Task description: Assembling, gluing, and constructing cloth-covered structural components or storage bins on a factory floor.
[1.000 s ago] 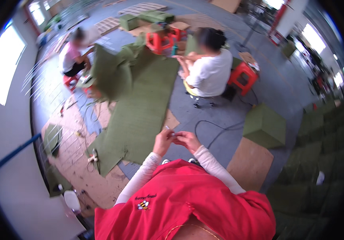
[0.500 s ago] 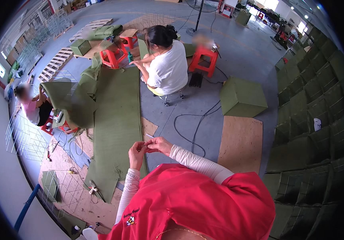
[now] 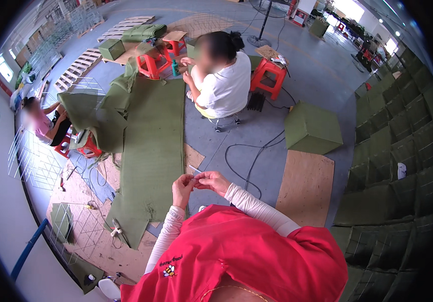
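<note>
My left hand (image 3: 182,191) and my right hand (image 3: 214,182) meet in front of my chest, thumbs and fingertips pinched together. Whatever is between the fingertips is too small to make out. Below and to the left of them a long strip of green fabric (image 3: 151,131) lies flat on the floor. A thin white stick (image 3: 194,168) shows just beyond my fingertips, apparently on the floor.
Ahead, a person in a white shirt (image 3: 224,83) sits beside red stools (image 3: 269,75). Another person (image 3: 45,123) handles green fabric at left. A green box (image 3: 313,128) stands near a plywood sheet (image 3: 304,186) and black cable (image 3: 249,173). Stacked green boxes (image 3: 392,166) line the right.
The view has shifted slightly, and my hands sit a little further right in it, still pinched together. The person in white has raised their hands and turned their head.
</note>
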### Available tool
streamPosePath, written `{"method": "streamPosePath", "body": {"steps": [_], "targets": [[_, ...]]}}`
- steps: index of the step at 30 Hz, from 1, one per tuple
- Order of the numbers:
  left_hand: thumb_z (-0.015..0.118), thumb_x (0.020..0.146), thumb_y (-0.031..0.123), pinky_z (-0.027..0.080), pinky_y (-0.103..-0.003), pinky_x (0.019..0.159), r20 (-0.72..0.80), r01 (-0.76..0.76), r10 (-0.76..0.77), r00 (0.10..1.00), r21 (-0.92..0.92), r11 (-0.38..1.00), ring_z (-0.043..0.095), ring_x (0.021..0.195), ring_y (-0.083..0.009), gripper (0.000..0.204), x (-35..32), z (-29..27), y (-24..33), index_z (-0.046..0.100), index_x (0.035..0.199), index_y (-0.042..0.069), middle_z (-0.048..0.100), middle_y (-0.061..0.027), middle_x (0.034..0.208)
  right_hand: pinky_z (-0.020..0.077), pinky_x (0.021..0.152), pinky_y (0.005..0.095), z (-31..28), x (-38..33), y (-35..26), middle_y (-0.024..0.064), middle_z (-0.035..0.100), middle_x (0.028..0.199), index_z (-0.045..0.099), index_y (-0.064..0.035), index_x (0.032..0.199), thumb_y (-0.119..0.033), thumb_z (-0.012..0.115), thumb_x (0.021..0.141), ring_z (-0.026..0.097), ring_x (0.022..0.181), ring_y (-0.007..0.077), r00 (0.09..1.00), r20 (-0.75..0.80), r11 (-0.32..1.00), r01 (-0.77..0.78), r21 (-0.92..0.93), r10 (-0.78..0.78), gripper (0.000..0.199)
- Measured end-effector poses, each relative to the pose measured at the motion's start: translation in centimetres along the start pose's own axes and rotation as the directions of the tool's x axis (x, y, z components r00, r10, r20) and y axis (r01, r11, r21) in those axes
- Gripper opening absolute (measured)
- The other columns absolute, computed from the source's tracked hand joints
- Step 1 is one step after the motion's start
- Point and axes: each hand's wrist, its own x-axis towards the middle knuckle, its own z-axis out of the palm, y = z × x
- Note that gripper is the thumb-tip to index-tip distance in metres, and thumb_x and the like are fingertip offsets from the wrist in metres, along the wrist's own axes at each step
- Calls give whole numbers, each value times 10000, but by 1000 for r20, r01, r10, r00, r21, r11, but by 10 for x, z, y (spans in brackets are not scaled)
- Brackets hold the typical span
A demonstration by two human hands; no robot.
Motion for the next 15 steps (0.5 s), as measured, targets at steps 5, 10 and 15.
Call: {"method": "streamPosePath", "body": {"steps": [5,10,15], "targets": [[603,750,61,441,-197,542,-86,-17,21,996,51,999,544,610,-76,158,-5,-5,-8,582,879,-26,603,-40,707,463,825,288,4,5,5,109,582,956,506,34,1054,-86,505,842,581,877,174,999,34,999,-35,-34,37,244],[607,742,51,465,-217,598,-62,-83,85,994,35,996,573,659,-101,189,-14,-9,-13,575,906,-37,614,-61,745,473,799,282,9,7,10,95,591,944,529,24,1039,-90,513,841,586,851,161,994,21,991,-104,-79,106,230],[618,732,48,466,-221,627,-60,-22,18,998,-68,997,575,690,-99,212,-18,-12,-21,570,920,-37,615,-65,783,479,778,273,10,6,15,80,601,924,556,11,1033,-93,520,840,591,829,155,988,-18,984,-153,-93,152,222]]}}
